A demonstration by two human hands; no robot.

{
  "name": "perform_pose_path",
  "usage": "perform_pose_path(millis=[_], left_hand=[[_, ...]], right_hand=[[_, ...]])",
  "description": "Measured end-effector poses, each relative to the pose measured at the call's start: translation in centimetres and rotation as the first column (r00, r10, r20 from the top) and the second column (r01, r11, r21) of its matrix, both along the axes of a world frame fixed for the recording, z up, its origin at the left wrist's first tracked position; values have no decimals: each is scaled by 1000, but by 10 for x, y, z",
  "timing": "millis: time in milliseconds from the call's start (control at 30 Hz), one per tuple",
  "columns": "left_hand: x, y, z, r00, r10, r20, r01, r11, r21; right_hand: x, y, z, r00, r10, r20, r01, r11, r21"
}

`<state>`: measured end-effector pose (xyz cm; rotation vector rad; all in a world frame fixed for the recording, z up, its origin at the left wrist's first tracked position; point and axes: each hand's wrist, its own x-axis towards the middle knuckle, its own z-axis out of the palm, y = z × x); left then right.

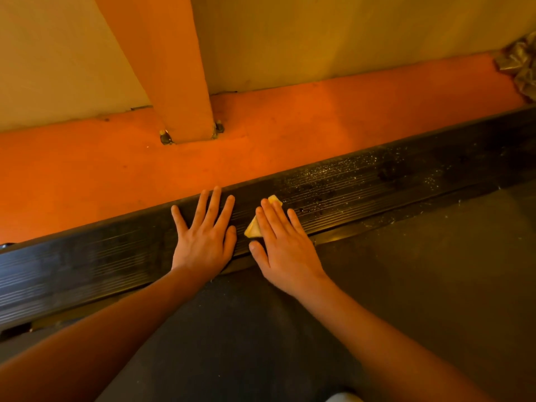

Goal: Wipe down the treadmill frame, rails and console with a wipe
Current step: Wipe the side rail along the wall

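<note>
First, far left: orange frame base (72,175), a broad flat band running across the view, with a pale wall (319,39) behind it.

Orange upright post (174,82): rises at a slant from the base; bolts (166,137) show at either side of its foot.

Black side rail (87,265): ribbed lengthwise, lying just on the near side of the orange base and running diagonally from lower left to upper right.

Left grip (203,242): bare, palm down on the rail, fingers straight and spread wide, nothing held.

Wipe (254,229): yellow, folded, lying on the rail between the two grips and under the right one; one corner shows past the fingertips, another beside the index finger.

Right grip (285,250): flat, fingers (271,219) straight and close together, pressing the wipe onto the rail; thumb stretched out to the side at the rail's near edge.

Pale specks (362,169): scattered over the rail to the right of the wipe.

Dark belt (406,285): near side of the rail, beneath both forearms.

Crumpled material (519,65): top right corner, kind not discernible.
</note>
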<state>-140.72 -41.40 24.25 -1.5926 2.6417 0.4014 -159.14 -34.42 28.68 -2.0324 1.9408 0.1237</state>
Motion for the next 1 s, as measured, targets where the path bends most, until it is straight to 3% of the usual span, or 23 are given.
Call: perform_pose_path(millis=[100,300,500,733,1000], left_hand=[[1,0,1,1000,0,-18,0,1000,-2],[-1,-1,-2,1000,6,-27,-5,1000,2],[-2,-1,2,1000,10,4,-10,1000,8],[-1,-1,-1,1000,3,0,-3,1000,2],[-2,-1,2,1000,10,3,-10,1000,11]], right_hand=[[1,16,-2,1000,15,-1,-15,1000,17],[-10,-39,-5,997,23,-80,-26,999,-33],[-17,22,0,1000,6,-10,-5,999,44],[-15,-35,2,998,41,-49,-40,999,17],[-17,18,-1,1000,22,19,-22,999,45]])
